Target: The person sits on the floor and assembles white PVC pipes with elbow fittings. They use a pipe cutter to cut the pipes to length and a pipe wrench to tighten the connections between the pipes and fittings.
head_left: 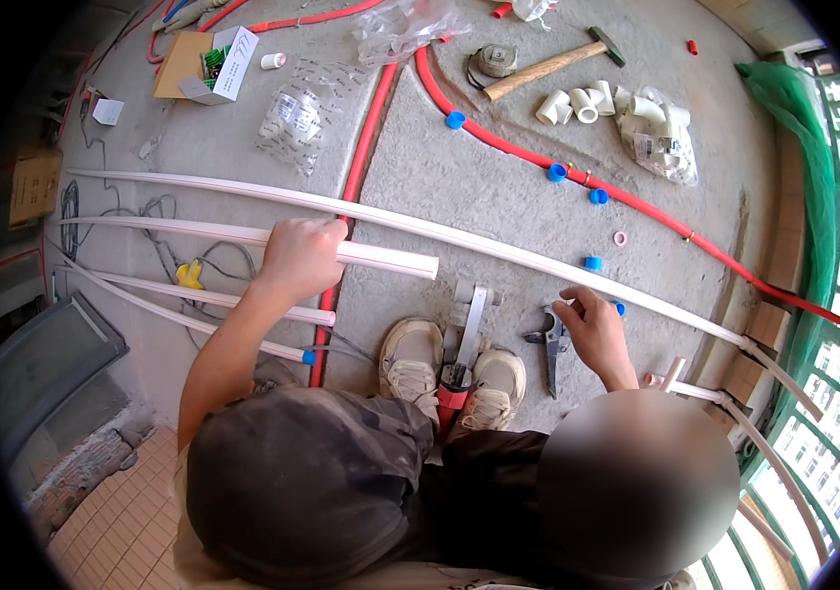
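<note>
My left hand [303,259] is closed round a white pipe [395,260] with a thin red stripe, near the pipe's right end, above the floor. My right hand [597,332] holds nothing that I can see; its fingers are bent, with a gap between thumb and forefinger. Just left of it lies a dark pipe cutter [550,352] on the concrete. Between my shoes stands a pipe welding iron [452,383] with a red body and a flat metal plate. Beyond my hands, a long white pipe [498,246] runs across the floor.
Red conduit [528,157] crosses the concrete, with blue caps [557,173] near it. A hammer [548,72], a tape measure [496,60] and a bag of white fittings [658,138] lie farther off. At left are more pipes [243,299], cables and an open box [208,66]. Green netting [801,128] hangs at right.
</note>
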Demonstrator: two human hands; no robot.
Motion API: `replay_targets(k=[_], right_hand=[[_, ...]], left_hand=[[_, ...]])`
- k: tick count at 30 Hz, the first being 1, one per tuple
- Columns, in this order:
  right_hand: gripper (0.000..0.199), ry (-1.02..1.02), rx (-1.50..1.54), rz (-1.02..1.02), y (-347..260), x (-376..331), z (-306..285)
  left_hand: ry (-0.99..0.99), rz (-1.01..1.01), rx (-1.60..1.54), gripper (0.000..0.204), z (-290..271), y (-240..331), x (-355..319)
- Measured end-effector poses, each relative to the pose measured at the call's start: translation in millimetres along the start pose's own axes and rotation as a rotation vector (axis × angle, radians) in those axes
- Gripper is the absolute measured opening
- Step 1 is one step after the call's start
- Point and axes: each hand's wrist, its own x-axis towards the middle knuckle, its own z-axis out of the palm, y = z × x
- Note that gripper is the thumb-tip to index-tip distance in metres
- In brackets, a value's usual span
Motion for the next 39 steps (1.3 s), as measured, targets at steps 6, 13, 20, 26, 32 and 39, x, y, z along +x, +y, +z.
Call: replay_targets(k=[6, 13, 20, 26, 32, 39], right_hand=[[0.029, -0.008, 0.033, 0.011, 2, -6, 10], [0.026, 0.017, 0.075, 0.114, 21, -13, 16], [0.027, 0.025, 0.134, 0.148, 47, -39, 42], [0.025, -0.035, 0.202, 0.129, 47, -52, 65], [0.027, -0.118, 0.198, 0.071, 31, -46, 70], [0.026, -0.119, 0.198, 0.040, 28, -44, 71]], left_hand=[[-0.064, -0.017, 0.001, 0.007, 19, -10, 0], [-0.299, -0.112, 0.106, 0.012, 83, -7, 30], [-0.301, -0.123, 0.203, 0.011, 108, -16, 29], [-0.331, -0.108, 0.234, 0.014, 111, -13, 35], [-0.340, -0.116, 0.259, 0.018, 106, -16, 34], [-0.327, -0.106, 0.256, 0.019, 113, -20, 33]])
